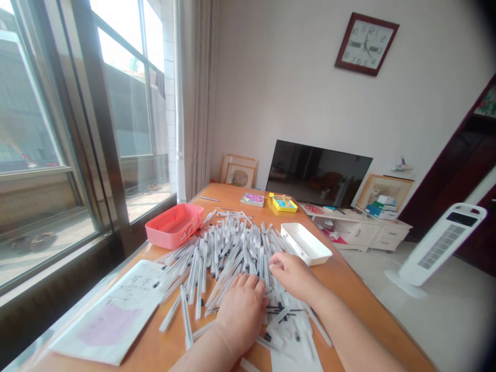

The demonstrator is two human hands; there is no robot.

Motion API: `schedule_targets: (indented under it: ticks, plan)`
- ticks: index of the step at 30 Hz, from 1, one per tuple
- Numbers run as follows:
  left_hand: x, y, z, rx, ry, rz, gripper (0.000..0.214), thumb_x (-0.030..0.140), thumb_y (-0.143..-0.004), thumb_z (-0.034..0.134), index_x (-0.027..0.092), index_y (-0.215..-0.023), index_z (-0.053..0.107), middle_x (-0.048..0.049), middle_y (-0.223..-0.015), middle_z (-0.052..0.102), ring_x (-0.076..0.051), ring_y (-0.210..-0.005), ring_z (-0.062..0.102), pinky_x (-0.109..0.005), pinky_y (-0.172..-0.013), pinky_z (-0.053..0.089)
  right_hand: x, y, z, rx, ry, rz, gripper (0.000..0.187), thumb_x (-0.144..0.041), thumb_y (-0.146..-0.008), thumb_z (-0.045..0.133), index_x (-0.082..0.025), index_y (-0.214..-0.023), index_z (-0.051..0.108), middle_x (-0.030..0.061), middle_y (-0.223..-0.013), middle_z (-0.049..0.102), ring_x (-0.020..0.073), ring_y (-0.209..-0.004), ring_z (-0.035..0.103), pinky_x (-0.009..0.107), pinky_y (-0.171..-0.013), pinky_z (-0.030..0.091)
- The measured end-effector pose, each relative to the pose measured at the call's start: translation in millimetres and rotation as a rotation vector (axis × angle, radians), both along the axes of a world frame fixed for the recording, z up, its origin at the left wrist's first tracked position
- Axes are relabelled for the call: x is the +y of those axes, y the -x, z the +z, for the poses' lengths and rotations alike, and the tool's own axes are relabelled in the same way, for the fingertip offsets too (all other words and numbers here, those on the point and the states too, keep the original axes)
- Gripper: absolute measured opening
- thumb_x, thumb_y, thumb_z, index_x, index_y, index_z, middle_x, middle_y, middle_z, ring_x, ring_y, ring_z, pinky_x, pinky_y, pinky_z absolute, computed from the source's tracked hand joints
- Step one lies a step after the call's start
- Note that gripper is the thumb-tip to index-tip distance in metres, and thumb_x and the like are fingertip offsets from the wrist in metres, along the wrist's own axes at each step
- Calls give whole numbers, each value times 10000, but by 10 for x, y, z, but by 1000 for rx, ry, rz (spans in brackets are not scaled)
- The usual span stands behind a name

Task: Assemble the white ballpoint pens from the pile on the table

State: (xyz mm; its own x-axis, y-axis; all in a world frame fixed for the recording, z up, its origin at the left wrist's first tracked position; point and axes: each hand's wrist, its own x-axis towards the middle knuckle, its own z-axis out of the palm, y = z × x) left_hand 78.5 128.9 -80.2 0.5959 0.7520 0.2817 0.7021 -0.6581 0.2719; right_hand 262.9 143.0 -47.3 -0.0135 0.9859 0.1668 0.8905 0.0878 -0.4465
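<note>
Toward the near left corner of the orange-brown wooden table, a white printed paper sheet is laid, with a shallow pink plastic tray behind it. Across the middle a heap of white plastic pens with black tips is spread. The left hand is laid flat on the heap, fingers together, nothing gripped. The right hand is curled into the pens; whether one is pinched cannot be told. A white rectangular plastic tray is set just beyond it. Pens are probably best lifted singly by the barrel, so that neighbours are not dragged over the near edge.

pens: white glossy plastic, under both hands | table: smooth orange wood | trays beyond hands: pink tray, white tray, smooth plastic
</note>
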Motion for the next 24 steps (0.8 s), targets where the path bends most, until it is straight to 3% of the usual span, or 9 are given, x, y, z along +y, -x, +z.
schedule_targets:
  ticks: [2, 4, 7, 8, 11, 16, 24]
  plan:
    - [2, 3, -16, -19, 21, -4, 257, 270, -909, 493, 215, -1115, 635, -104, -1166, 636, -272, -1142, 562, -432, -1036, 434, 169, 182, 58, -7, -27, 57, 319, -383, -880, 554, -283, -1154, 683, 34, -1032, 691, 195, -888, 631, 285, -791, 440]
    - [6, 7, -27, -45, 34, -9, 325, 286, -913, 490, 215, -1201, 623, -110, -1269, 618, -283, -1218, 535, -440, -1077, 413, 336, 383, 103, -46, -40, 218, 480, -441, -882, 575, -344, -1352, 576, 49, -1323, 599, 233, -1145, 587, 333, -977, 403]
    - [15, 16, -25, -41, 80, -24, 403, 292, -919, 472, 204, -1290, 604, -121, -1326, 613, -296, -1261, 529, -450, -1107, 400, 605, 631, 122, -147, 103, 390, 686, -544, -887, 564, -383, -1518, 347, 48, -1628, 242, 300, -1466, 265, 425, -1148, 248]
    - [20, 18, -22, -27, 102, -32, 424, 296, -925, 458, 194, -1313, 597, -127, -1328, 618, -299, -1257, 538, -452, -1103, 409, 696, 689, 111, -182, 199, 406, 708, -551, -899, 545, -398, -1539, 283, 30, -1657, 145, 300, -1506, 148, 444, -1168, 206]
    - [41, 23, -16, 13, 147, -61, 497, 330, -948, 415, 163, -1399, 539, -143, -1395, 583, -310, -1302, 514, -464, -1125, 395, 925, 800, 33, -215, 310, 449, 731, -584, -888, 552, -394, -1540, 282, 30, -1658, 147, 321, -1511, 118, 472, -1172, 201]
    - [89, 15, -47, 34, 190, -72, 536, 360, -934, 445, 167, -1431, 506, -132, -1484, 505, -319, -1375, 447, -468, -1166, 346, 1137, 918, -133, -247, 348, 423, 715, -598, -961, 393, -334, -1580, 152, 54, -1666, 44, 327, -1517, 44, 536, -1175, 138]
    - [111, 3, -41, 29, 199, -79, 531, 342, -930, 460, 141, -1420, 508, -163, -1433, 548, -332, -1350, 471, -474, -1143, 370, 1554, 980, -285, -292, 364, 322, 698, -560, -981, 318, -313, -1590, 86, 36, -1668, -20, 321, -1519, -5, 522, -1180, 133]
